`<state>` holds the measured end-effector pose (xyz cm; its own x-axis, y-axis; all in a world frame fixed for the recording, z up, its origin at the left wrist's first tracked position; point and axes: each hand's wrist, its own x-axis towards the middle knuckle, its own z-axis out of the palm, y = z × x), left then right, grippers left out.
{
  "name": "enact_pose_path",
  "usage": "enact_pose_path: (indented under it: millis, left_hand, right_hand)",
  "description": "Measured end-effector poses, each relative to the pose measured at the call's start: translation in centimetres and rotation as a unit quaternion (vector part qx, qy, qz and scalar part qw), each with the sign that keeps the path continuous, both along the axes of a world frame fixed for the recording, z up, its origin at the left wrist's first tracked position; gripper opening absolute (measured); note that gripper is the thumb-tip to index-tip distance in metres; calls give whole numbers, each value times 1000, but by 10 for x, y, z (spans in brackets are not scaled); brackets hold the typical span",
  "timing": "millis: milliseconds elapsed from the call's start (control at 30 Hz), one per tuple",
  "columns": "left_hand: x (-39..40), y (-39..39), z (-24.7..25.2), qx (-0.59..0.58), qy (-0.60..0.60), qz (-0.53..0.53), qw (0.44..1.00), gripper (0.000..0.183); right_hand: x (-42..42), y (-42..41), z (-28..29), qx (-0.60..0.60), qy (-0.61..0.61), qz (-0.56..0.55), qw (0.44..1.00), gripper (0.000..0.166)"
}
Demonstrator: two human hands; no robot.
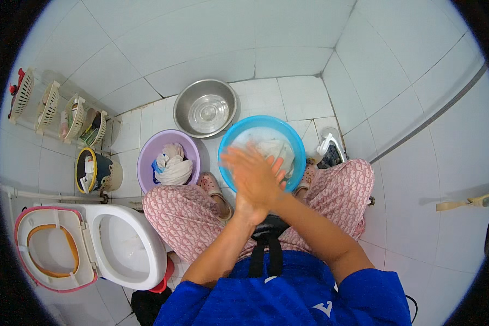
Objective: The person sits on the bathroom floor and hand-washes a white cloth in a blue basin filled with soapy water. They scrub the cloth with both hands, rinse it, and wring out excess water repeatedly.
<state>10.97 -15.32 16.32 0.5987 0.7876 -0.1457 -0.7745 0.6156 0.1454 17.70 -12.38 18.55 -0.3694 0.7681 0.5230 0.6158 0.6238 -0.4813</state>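
My right hand (252, 173) lies across my left hand (280, 175), palm to palm, above a blue plastic basin (300, 148). The right hand's fingers are stretched out and blurred. Behind it, the left hand's fingers show spread at its right side. I see no object between the palms, though the contact area is hidden. In the basin, pale wet cloth (279, 150) lies in sudsy, whitish water (252, 134). A lilac plastic basin (148, 150) to the left holds a bundled whitish cloth (175, 169) with a blue part.
A steel basin (208, 110) stands behind the two plastic basins. To the left are a toilet (155, 248) with its lid raised, a yellow-rimmed bin (112, 175) and wall baskets (75, 118). A white shower head or tap (326, 144) rests near my right knee.
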Motion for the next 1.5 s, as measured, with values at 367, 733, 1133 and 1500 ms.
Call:
enact_pose_path:
  millis: [367,733,1133,1500]
  left_hand:
    - [8,8,8,30,106,4,994,59]
    - [7,20,1,76,165,-12,983,72]
    - [36,26,14,51,136,23,989,61]
    - [56,35,24,49,167,33,984,69]
  right_hand:
    - [12,25,-6,-93,65,-85,990,46]
    - [-10,-4,-2,-45,44,146,987,40]
    - [36,43,-11,4,65,15,998,47]
    - [56,59,-10,17,112,-98,989,47]
